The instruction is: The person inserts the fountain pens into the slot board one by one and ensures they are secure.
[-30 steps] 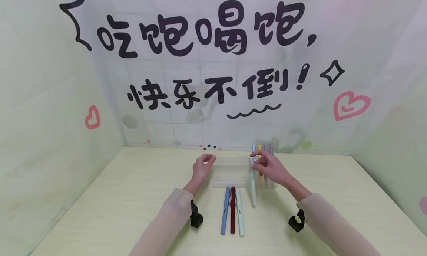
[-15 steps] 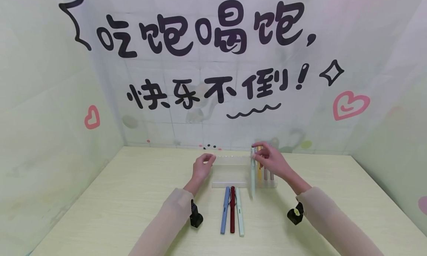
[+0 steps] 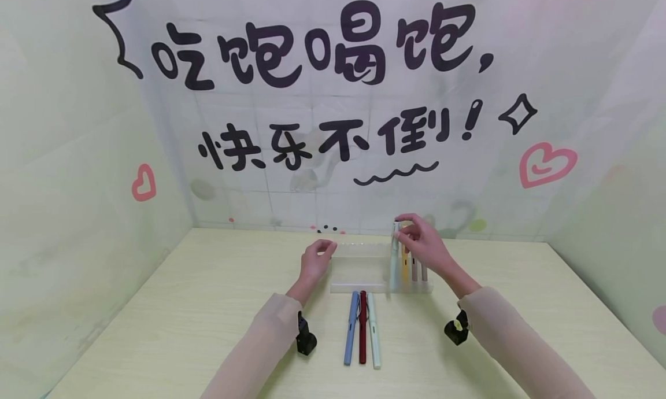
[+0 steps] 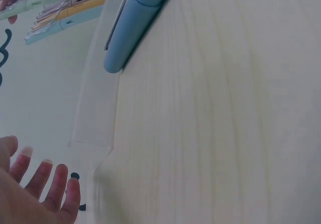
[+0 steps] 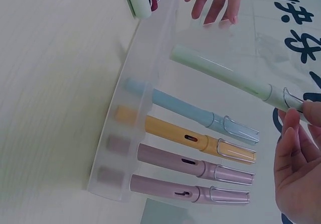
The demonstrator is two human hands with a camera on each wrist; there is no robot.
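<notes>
My right hand (image 3: 428, 246) pinches a mint-green fountain pen (image 5: 220, 72) by its clip-side cap, thumb against fingers. The pen stands upright before a clear plastic pen rack (image 3: 356, 288), its lower end close over the front ledge. Beside it in the rack, the right wrist view shows a light-blue pen (image 5: 185, 108), a yellow pen (image 5: 175, 133) and two mauve pens (image 5: 168, 158), each with a wire clip. At the rack's left end my left hand (image 3: 314, 263) holds the upper corner between thumb and fingers; its other fingers (image 4: 60, 184) are loosely spread.
On the table in front of the rack lie a blue pen (image 3: 351, 328), a dark red pen (image 3: 362, 329) and another mint-green pen (image 3: 374, 332), side by side. A printed cloth backdrop (image 3: 291, 208) rises behind the table (image 3: 208, 295).
My right hand has lifted slightly and carried the mint-green pen up and back, so its lower end has come from over the table to the rack's ledge. My left hand has stayed still.
</notes>
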